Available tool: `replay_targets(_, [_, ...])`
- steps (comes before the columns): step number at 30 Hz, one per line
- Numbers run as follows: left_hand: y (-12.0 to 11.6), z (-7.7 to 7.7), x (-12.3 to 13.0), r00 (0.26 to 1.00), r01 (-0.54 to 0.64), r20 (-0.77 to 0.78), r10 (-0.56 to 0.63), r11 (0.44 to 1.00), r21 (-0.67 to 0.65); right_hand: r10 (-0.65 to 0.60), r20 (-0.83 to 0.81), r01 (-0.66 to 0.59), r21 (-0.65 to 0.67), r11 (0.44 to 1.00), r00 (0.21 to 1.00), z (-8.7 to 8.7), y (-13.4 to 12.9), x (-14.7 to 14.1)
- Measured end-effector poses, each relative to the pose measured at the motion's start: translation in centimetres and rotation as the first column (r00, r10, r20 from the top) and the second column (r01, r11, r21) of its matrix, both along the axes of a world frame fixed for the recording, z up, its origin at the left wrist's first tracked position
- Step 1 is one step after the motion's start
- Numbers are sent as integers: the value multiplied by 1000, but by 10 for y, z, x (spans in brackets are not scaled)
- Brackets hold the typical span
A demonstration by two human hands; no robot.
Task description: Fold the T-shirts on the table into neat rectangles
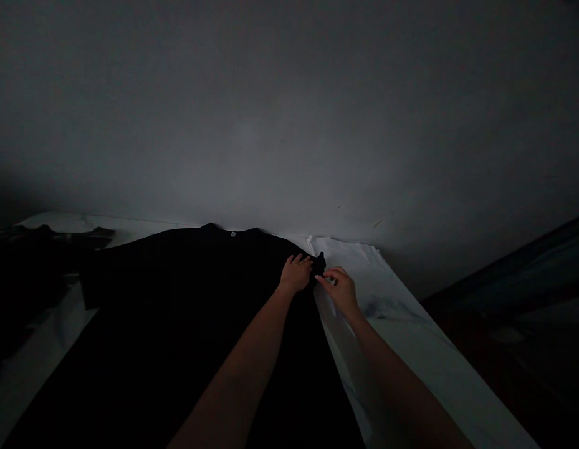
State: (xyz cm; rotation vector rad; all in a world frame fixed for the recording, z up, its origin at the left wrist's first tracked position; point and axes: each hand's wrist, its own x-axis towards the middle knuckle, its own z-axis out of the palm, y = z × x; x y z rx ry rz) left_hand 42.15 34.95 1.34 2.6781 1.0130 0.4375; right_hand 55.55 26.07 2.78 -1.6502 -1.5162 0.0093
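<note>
Presently, two hands in view, both mine, and no others. One black T-shirt [177,312] lies flat on white cloth [411,330], collar [230,229] at the far end, hem out of view on the near side. One small pale label [232,234] shows at the collar. One short sleeve [89,284] extends to the left; the opposite sleeve cannot be made out in this light.

My left hand [295,274] is on the right part of the shirt, near the far right edge, back upward, fingers curled down onto the black fabric. My right hand [340,292] is just beside it, to the right, over the white cloth, with its fingers [324,279] reaching to one raised black fabric corner [321,264]. That corner stands between the two hands. Neither grip can be confirmed: the image is too dark to tell whether either hand has closed on the cloth.

One dark smudge [387,308] marks the white cloth at right. One dark heap [37,255] sits at far left, its items unresolved. A grey wall [289,125] fills the far side.
</note>
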Motion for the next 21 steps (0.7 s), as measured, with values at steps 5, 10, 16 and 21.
replay_targets(5, [-3,1,1,1000,-23,8,23,1000,7,-16,-68,8,-113,994,998,-5,-26,-8])
replay_targets(10, [-3,-2,3,999,-38,17,37,999,23,-130,-267,7,-416,909,955,-19,-38,-9])
replay_targets(16, [-2,-6,5,999,-34,13,34,999,33,-301,-29,260,-429,865,953,9,3,17])
replay_targets(21, [-3,-4,4,999,-36,0,36,999,21,-298,320,417,-419,807,899,10,49,37])
